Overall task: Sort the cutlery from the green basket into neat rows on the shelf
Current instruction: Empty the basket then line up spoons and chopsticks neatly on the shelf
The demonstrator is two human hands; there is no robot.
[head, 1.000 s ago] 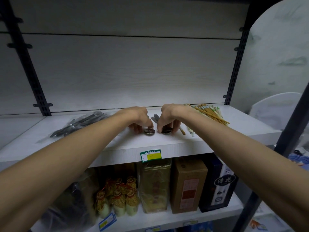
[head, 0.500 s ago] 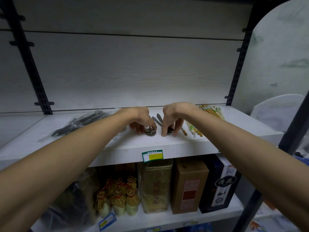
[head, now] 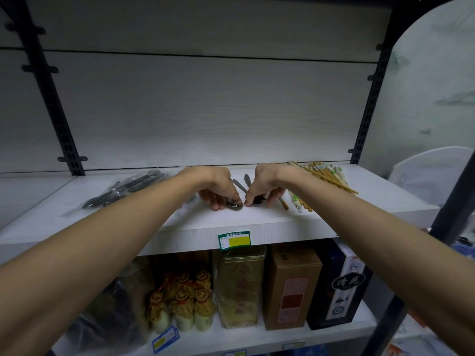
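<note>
Both my hands are on the white shelf (head: 257, 222), side by side near its front middle. My left hand (head: 218, 187) curls over the bowl end of a metal spoon stack (head: 235, 204) and pinches it. My right hand (head: 264, 187) pinches a second spoon stack (head: 257, 201) just to the right. Two grey handles (head: 243, 183) stick out toward the back between my hands. The green basket is not in view.
A clear bag of dark cutlery (head: 126, 188) lies at the shelf's left. Wrapped and bare chopsticks (head: 326, 176) lie at its right. Black uprights (head: 365, 111) frame the shelf. Boxes and bottles (head: 239, 286) fill the lower shelf. A price tag (head: 234, 240) hangs on the front edge.
Both hands stay on the spoon stacks with only small finger shifts. The view has tilted slightly, and my right hand sits a little nearer the left one.
</note>
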